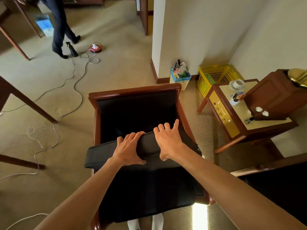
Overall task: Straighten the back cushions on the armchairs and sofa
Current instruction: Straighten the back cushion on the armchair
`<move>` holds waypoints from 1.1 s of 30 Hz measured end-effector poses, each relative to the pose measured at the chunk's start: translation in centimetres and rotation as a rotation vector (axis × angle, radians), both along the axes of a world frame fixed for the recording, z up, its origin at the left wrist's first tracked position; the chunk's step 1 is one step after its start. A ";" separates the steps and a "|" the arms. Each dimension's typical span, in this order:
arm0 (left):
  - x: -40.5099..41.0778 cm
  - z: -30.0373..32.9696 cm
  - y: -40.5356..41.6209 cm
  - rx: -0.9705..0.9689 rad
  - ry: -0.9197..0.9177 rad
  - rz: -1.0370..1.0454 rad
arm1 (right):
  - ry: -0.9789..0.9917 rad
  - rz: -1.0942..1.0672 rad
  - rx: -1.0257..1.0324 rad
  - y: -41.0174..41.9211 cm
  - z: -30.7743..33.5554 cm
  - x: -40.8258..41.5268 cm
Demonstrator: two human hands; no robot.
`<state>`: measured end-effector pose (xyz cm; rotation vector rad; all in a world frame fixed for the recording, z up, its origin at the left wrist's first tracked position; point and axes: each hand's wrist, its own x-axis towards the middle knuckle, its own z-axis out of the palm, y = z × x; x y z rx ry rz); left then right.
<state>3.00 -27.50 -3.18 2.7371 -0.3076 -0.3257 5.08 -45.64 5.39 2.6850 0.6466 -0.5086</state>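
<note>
A wooden-framed armchair (pixel 134 92) with black upholstery stands right in front of me. Its black back cushion (pixel 99 155) is pulled away from the backrest and lies tilted across the chair, its left end sticking out past the frame. My left hand (pixel 131 147) grips the cushion's upper edge, thumb underneath and fingers curled over the top. My right hand (pixel 167 140) grips the same edge just to the right, fingers hooked over the far side. The black seat cushion (pixel 146 196) lies below.
A wooden side table (pixel 232 128) with a cup, a cabinet and small items stands to the right. A yellow basket (pixel 217 75) and a box of supplies (pixel 180 77) sit against the wall. Cables trail over the carpet at left; a person walks at the far left.
</note>
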 end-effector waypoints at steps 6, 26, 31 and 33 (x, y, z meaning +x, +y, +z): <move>-0.9 -2.4 4.2 0.013 0.047 0.035 | -0.049 0.092 -0.027 4.7 -3.4 0.0; 8.7 1.7 12.5 0.053 -0.023 -0.062 | 0.066 0.028 0.238 2.7 -1.1 10.0; 11.6 0.5 10.5 0.126 0.002 -0.024 | 0.051 0.075 0.244 0.5 -4.1 13.8; 12.8 0.0 9.8 0.140 0.009 -0.009 | 0.053 0.081 0.250 -0.1 -5.4 15.6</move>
